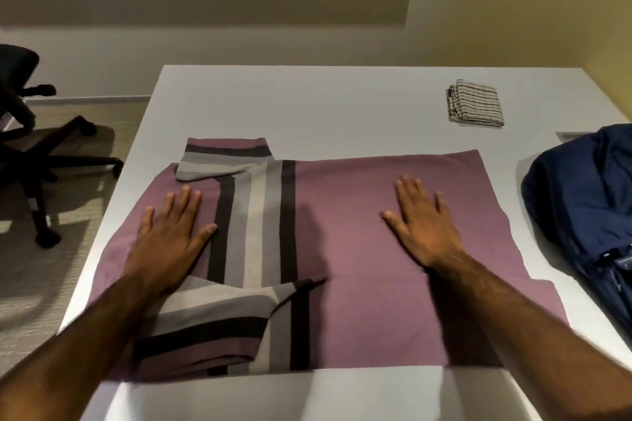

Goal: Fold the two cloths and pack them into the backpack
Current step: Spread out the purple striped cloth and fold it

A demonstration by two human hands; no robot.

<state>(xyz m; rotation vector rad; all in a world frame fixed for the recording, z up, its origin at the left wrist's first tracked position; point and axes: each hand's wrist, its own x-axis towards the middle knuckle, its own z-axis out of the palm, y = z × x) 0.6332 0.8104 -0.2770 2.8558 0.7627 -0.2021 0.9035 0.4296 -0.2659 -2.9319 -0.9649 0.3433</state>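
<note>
Two bare forearms reach in from the bottom edge and end in flat hands on a purple towel [359, 249] spread over a white table [307, 102]. On its left part the left hand [167, 236] presses palm-down, fingers straight and slightly spread, just beside the band of dark, grey and cream stripes. On the plain purple area to the right the right hand [422, 225] lies the same way, fingers straight, holding nothing. Both striped corners of the towel on the left side are turned over onto it, one at the far edge and one at the near edge. Well apart, near the far right of the table, sits a small folded striped cloth [475, 103]. At the table's right edge lies a dark blue backpack [581, 202], just beside the towel. On the floor to the left stands a black office chair [37, 147].
</note>
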